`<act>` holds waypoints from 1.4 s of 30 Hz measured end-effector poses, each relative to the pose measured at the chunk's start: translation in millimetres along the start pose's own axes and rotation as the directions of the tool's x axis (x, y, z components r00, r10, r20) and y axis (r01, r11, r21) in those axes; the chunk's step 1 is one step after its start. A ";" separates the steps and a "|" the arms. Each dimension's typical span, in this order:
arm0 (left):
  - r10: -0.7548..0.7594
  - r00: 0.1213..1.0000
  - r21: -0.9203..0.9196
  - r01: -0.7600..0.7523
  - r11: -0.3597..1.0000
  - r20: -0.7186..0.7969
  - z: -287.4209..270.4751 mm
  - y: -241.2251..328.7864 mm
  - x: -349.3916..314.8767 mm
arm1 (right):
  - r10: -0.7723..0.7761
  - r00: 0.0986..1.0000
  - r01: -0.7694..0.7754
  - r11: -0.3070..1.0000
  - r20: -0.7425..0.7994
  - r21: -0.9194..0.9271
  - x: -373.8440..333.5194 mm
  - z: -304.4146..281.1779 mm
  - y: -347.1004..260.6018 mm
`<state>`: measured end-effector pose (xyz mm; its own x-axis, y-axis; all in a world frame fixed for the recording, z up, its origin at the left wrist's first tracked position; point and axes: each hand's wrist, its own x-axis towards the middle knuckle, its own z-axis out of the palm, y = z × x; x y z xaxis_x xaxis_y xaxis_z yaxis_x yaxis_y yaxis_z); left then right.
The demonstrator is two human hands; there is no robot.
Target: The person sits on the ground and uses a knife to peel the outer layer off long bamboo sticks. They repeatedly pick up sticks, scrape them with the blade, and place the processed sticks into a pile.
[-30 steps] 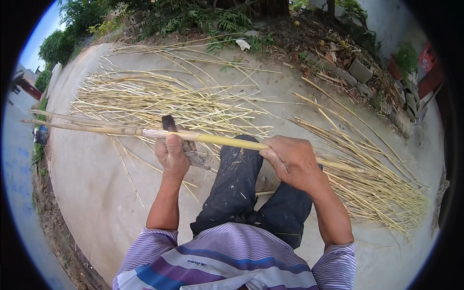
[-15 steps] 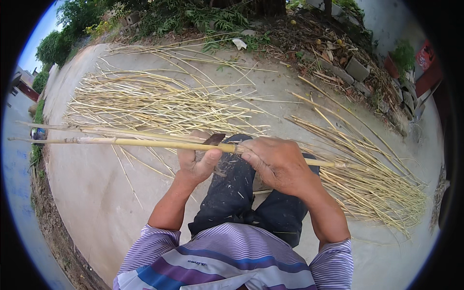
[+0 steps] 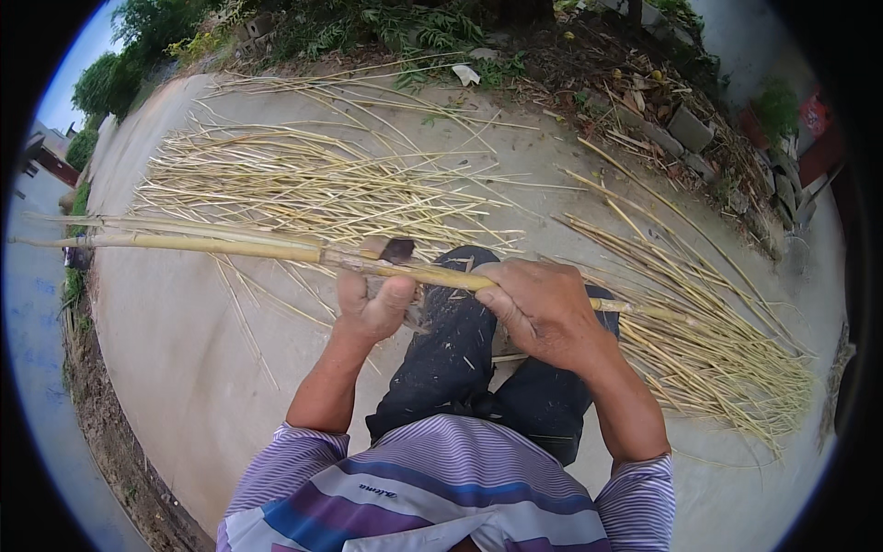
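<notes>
A long yellow cane stalk [image 3: 432, 274] lies crosswise in front of me, its left part parted into two long pieces. My right hand [image 3: 543, 308] is closed around the stalk, thumb along its near side. My left hand [image 3: 370, 299] is closed at the stalk, its thumb up and its other fingers mostly behind the cane. A dark knife blade [image 3: 398, 249] juts above the stalk at that hand; the handle is hidden. My knees in dark trousers [image 3: 441, 345], flecked with shavings, are just below the stalk.
A wide heap of thin cane strips [image 3: 294, 189] lies on the concrete ground [image 3: 202, 340] ahead to the left. To the right is a pile of cane stalks [image 3: 717, 368]. Plants, rubble and concrete blocks [image 3: 690, 129] line the far edge.
The stalk has slid left and its left part has risen, so it slopes down to the right. A stalk joint has passed from beside my right hand to the left of the blade.
</notes>
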<state>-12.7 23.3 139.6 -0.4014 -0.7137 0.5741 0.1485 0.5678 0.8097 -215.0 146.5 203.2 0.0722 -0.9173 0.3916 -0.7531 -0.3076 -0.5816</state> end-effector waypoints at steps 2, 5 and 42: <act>0.102 0.994 0.205 -0.108 0.973 0.040 7.6 -9.1 -4.6 | 0.004 1.000 -0.004 1.000 0.000 -0.022 11.5 -1.6 -10.0; 0.023 1.000 -0.099 -0.023 0.995 -0.002 -18.5 -4.2 9.7 | 0.022 0.998 -0.024 0.999 0.055 0.022 8.3 -10.6 -1.5; -0.105 0.991 -0.201 0.087 0.976 -0.080 -7.9 -6.6 -19.0 | -0.004 0.999 0.007 0.994 0.034 -0.110 24.7 9.6 -41.7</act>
<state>1.1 29.9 124.3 -0.3410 -0.8001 0.4935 0.2911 0.4093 0.8647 -175.5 134.2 230.3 0.0969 -0.9242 0.3694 -0.8201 -0.2845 -0.4965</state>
